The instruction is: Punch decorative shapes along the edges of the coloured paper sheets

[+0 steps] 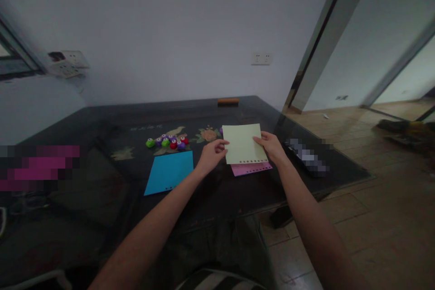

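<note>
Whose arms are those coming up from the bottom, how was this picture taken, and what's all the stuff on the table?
There's no robot here, just a person's bare hands. The camera sits on their head, looking forward and down, so you see roughly what they see. The right hand holds the right side of a pale yellow sheet with punched holes, while the left hand touches its left edge. A pink sheet peeks out underneath. On the dark table lie a blue sheet and small red, green and purple balls.
</note>
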Tool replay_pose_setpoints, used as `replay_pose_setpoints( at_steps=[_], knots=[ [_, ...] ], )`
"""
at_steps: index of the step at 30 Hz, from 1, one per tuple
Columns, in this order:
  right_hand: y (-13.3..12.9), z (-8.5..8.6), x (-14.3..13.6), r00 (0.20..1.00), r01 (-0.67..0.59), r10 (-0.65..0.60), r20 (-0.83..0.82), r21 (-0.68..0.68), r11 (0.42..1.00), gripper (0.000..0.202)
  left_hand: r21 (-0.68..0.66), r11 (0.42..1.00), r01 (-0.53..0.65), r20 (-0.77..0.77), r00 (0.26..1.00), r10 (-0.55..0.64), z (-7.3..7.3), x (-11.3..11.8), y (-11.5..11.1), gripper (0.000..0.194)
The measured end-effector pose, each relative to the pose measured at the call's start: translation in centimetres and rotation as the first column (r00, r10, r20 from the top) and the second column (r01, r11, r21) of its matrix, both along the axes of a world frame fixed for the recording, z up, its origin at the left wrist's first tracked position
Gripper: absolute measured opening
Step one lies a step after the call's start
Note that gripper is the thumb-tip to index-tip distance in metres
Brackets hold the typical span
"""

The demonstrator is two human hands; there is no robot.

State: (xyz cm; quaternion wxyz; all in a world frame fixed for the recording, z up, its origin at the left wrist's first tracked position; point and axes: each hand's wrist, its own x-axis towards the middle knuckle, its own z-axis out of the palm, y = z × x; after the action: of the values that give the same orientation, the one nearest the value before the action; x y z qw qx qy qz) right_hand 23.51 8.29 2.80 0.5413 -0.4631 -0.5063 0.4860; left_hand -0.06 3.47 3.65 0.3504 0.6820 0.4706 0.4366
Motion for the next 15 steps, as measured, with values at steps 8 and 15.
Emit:
replay_pose_setpoints(
  at_steps=[8, 15],
  knots=[
    [0.6, -0.3, 0.9, 0.982, 0.101, -0.093, 0.163, -0.044, 0.994, 0.029, 0.015, 1.0, 0.019, -0.109, 0.994, -0.017, -0.5, 0.6, -0.6, 0.02],
    [1.2, -1.7, 1.3, 0.957, 0.064, -0.032, 0.287, -0.104, 0.993, 0.028, 0.246, 0.969, 0.021, -0.453, 0.887, 0.096, -1.0, 0.5, -1.1, 0.021]
  ],
)
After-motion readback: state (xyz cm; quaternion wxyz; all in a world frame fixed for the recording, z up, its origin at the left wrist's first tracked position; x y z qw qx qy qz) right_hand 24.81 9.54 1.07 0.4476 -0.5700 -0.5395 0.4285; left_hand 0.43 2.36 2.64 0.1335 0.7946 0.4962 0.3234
